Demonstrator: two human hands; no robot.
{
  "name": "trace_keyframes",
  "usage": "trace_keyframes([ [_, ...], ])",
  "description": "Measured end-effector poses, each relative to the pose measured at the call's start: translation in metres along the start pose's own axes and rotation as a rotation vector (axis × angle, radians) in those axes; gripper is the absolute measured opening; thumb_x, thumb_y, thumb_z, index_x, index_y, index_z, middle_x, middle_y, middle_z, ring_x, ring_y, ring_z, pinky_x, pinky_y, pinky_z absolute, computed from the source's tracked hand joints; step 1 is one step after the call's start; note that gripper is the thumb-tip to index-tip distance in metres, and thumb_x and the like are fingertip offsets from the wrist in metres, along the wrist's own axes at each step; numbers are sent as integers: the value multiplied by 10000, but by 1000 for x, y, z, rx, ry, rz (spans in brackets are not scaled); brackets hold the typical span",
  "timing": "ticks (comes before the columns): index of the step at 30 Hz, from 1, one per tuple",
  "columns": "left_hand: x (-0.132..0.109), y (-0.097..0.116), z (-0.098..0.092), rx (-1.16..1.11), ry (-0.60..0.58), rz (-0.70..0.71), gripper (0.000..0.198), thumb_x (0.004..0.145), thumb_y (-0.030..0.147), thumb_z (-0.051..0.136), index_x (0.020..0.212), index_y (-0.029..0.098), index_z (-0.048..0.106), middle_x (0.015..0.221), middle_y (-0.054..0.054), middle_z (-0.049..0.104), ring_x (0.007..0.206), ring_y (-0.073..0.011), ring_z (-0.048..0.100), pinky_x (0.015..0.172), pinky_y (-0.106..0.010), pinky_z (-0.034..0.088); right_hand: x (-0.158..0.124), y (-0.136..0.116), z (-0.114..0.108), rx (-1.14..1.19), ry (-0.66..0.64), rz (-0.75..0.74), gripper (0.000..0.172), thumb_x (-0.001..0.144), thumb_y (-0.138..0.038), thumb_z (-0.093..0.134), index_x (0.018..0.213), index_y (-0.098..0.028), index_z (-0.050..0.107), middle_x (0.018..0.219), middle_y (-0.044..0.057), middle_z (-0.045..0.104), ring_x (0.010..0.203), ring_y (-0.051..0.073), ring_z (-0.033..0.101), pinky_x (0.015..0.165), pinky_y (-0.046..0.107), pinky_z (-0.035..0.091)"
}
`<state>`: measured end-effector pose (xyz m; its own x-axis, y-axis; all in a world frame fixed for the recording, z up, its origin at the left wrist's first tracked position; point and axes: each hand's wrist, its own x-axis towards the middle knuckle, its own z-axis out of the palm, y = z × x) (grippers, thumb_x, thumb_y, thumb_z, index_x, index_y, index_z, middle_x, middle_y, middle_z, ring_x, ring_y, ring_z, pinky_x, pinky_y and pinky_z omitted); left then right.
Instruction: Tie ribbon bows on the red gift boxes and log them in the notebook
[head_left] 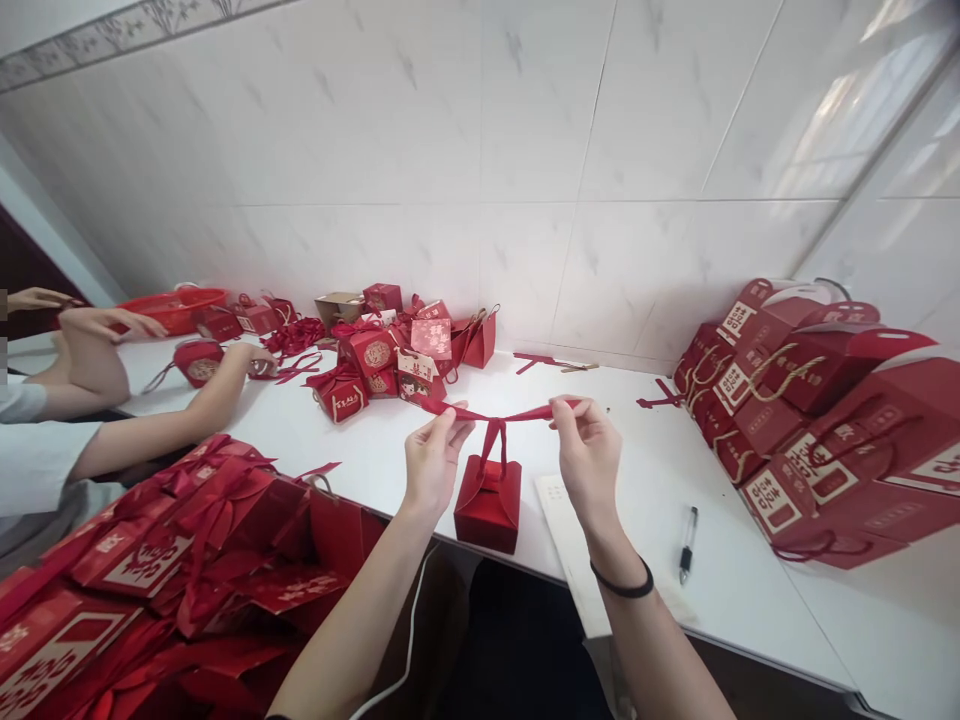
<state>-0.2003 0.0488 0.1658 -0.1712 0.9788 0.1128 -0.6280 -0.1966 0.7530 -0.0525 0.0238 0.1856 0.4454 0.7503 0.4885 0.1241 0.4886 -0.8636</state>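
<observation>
A small red gift box [487, 510] stands upright at the table's front edge, between my forearms. From its top rises a red ribbon [517, 414], crossed or knotted above the box and stretched out to both sides. My left hand [435, 455] pinches the ribbon's left end between thumb and fingers. On the other side my right hand [589, 455] is closed on the right end, a dark band around its wrist. The ribbon is taut between them. Whether the knot is tight I cannot tell.
Stacked red gift boxes [817, 420] fill the table's right side. A pen [688, 545] and a pale sheet [562, 520] lie nearer. Small red boxes [375, 355] crowd the back. Finished-looking boxes [150, 560] pile up at lower left; other people's arms [172, 420] reach in there.
</observation>
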Motion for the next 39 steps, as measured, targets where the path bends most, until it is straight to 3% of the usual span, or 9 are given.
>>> trace_keyframes([
  [6,0,-6,-26,-5,270,-29,64,694,160,657,645,120,665,823,-67,711,736,-122,653,794,-300,512,-25,13,-36,-166,188,-18,289,820,-372,554,622,-193,444,742,21,582,726,156,550,665,266,428],
  [14,5,-13,-78,121,382,-37,43,664,136,666,640,100,664,809,-84,710,651,-106,635,742,-285,529,-44,36,-82,-280,288,136,283,773,-409,573,633,-198,448,637,0,555,629,155,533,606,271,410],
  [20,9,-13,-97,219,429,-50,56,671,113,646,632,84,673,802,-90,706,600,-97,621,736,-298,541,-54,46,-103,-311,294,203,248,754,-403,579,663,-192,485,634,4,584,644,167,556,640,294,421],
  [30,18,-17,-126,631,299,-8,124,680,224,659,633,115,691,764,-66,686,596,-164,645,718,-320,534,-78,59,-131,-481,191,347,327,737,-493,576,623,-199,488,589,30,587,607,201,557,583,299,409],
  [32,16,-13,-131,822,225,-27,146,681,260,652,615,133,681,726,-70,673,660,-216,660,753,-345,515,-80,65,-139,-514,118,398,324,724,-499,580,642,-200,488,597,31,583,625,210,564,588,305,412],
  [34,12,-7,-130,1040,178,50,145,657,282,663,693,144,685,849,-99,675,846,-286,650,863,-395,468,-79,67,-146,-615,75,419,327,685,-507,606,714,-195,510,654,35,576,641,215,555,586,317,412],
  [37,5,1,-118,1233,108,305,326,648,293,666,941,149,656,1181,-139,567,1198,-333,459,1043,-444,307,-73,60,-141,-774,138,266,405,654,-517,619,856,-181,518,829,65,553,682,208,528,614,344,426],
  [39,2,1,-104,1234,-109,320,316,681,311,645,967,177,645,1205,-118,550,1240,-299,416,1070,-415,270,-66,52,-122,-743,73,107,376,719,-505,568,899,-178,524,908,84,550,735,207,533,645,348,436],
])
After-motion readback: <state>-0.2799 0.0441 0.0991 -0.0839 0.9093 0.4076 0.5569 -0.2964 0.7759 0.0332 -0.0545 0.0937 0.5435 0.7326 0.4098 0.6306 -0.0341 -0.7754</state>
